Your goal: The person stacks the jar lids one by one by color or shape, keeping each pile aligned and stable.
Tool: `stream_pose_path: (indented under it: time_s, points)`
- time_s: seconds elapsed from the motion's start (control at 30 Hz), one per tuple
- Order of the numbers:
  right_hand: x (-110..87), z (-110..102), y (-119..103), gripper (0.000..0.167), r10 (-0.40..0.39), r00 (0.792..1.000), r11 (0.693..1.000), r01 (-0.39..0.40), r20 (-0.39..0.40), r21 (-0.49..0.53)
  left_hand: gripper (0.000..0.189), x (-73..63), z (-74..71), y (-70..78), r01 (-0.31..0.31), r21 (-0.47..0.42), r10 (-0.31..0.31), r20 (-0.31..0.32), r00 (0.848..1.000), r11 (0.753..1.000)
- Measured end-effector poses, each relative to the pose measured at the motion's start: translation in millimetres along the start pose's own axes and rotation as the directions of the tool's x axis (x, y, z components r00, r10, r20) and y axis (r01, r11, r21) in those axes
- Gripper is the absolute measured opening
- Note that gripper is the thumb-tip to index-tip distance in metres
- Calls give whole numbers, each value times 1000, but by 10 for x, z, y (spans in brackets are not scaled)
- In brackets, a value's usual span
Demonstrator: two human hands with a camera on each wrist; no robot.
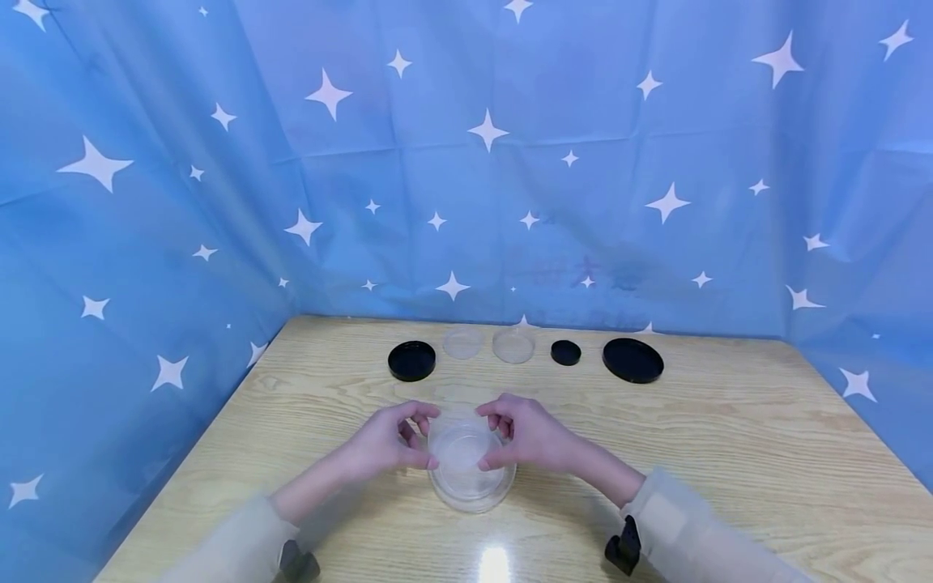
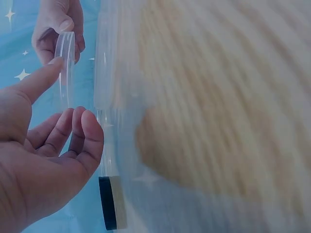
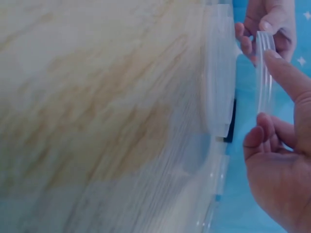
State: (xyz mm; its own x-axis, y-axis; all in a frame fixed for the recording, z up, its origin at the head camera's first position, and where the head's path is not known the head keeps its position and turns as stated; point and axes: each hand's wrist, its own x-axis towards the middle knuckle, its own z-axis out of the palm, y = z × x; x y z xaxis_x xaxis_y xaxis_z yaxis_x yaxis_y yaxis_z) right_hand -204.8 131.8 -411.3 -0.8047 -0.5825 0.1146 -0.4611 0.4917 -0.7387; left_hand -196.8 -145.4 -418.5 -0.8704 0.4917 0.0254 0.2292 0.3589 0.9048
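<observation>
A clear, shallow round dish (image 1: 461,441) is held up between both hands, raised off the table in the wrist views. On its left rim, my left hand (image 1: 389,441) pinches with thumb and fingertips. My right hand (image 1: 526,436) grips the opposite rim the same way. Seen edge-on, the held dish (image 2: 66,90) stands apart from a wider clear dish (image 2: 103,63) on the table. From above, that wider dish (image 1: 474,502) shows through and below the held one. In the right wrist view the held dish (image 3: 265,90) also spans both hands.
Along the back of the wooden table (image 1: 729,453) lies a row: a black round dish (image 1: 411,361), two clear round dishes, the left one (image 1: 462,343) and the right one (image 1: 513,346), a small black disc (image 1: 565,352) and a large black dish (image 1: 632,360). A blue star curtain (image 1: 568,81) hangs behind.
</observation>
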Motion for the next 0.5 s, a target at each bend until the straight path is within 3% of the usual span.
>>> stream_pose_path:
  time_s: [0.5]
  points:
    - [-67,70,28,66,18,999,999,-16,51,-38,62,-36,103,-41,-13,87,9,51,999,996]
